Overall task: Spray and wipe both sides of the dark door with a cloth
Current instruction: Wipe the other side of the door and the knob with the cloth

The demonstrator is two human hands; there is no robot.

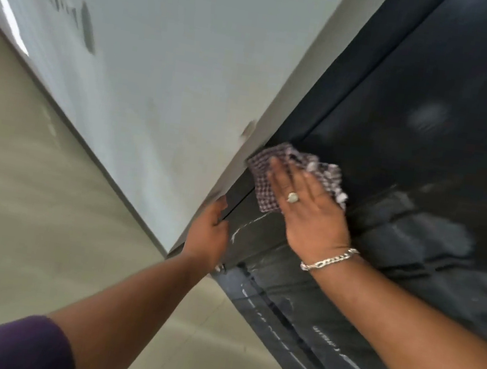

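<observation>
The door (429,147) fills the right side of the view, dark and glossy, with pale smears and streaks across its panels. A checked cloth (269,172) lies flat against it near the edge where the door meets the wall (159,63). The right hand (311,206) presses the cloth to the door with straight, spread fingers; most of the cloth shows above and to the left of the fingertips, with a frayed end bunched to their right. A ring (293,197) sits on one finger and a chain bracelet (330,259) circles the wrist. Below and to the left of that hand, the left hand (208,235) grips the door's edge, fingers curled round it and hidden behind, thumb lying along the front. The pale wall runs up to the left of both hands. Beneath the arms lies a beige floor (32,186), and a purple sleeve (10,345) covers the left upper arm.
</observation>
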